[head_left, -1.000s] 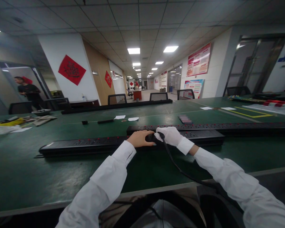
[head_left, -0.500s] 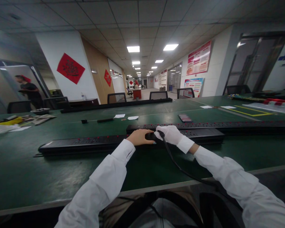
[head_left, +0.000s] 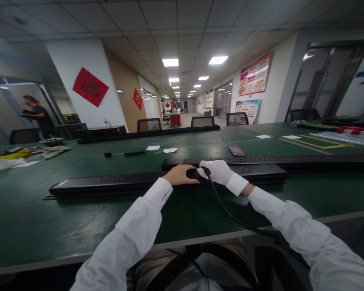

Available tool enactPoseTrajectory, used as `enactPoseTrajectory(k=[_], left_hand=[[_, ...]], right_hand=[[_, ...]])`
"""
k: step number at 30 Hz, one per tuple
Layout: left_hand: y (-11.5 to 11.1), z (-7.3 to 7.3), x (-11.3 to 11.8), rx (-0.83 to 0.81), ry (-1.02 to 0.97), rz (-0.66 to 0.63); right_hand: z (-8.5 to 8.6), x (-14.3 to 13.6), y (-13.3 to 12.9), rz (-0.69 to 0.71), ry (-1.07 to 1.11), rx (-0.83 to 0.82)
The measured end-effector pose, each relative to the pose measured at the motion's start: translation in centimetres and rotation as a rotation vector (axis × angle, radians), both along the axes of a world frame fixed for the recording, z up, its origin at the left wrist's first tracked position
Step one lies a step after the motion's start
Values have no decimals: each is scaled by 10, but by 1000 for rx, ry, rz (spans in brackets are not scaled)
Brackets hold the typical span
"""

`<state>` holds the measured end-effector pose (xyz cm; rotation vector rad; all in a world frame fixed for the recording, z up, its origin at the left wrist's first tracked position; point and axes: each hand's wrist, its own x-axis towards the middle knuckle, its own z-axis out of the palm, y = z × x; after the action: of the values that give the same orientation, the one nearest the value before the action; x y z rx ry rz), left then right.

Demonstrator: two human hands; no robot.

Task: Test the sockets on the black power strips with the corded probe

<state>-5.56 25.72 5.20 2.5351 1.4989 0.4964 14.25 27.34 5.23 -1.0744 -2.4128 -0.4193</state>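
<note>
A long black power strip [head_left: 87, 184] with red switches or lights along its top lies on the green table before me. My left hand [head_left: 179, 175], bare, is closed around its middle, thumb on the near side and fingers over the top. Just to its right, my right hand [head_left: 217, 171] in a white glove pinches a black plug [head_left: 206, 171] against the strip. From the plug a black cable [head_left: 223, 208] runs down past the table edge. Whether its pins sit in a socket is hidden. Behind, a second power strip [head_left: 309, 163] reaches to the right.
Farther back lie a phone [head_left: 236, 151], white paper slips [head_left: 170, 150], a small black block [head_left: 108, 154] and another long black bar [head_left: 151, 134]. Yellow cloth and bags [head_left: 18, 154] are at left. Chairs [head_left: 202, 121] line the far side. A person [head_left: 39, 116] stands at far left.
Both my hands, the plug and the strip stay almost in place. The person at far left has shifted slightly to the right.
</note>
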Motion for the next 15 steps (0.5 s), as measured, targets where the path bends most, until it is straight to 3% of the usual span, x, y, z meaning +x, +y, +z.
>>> enactPoseTrajectory(k=[15], left_hand=[[2,1,-3,-28,-20,-23]], right_hand=[[0,1,1,17,-11,26]])
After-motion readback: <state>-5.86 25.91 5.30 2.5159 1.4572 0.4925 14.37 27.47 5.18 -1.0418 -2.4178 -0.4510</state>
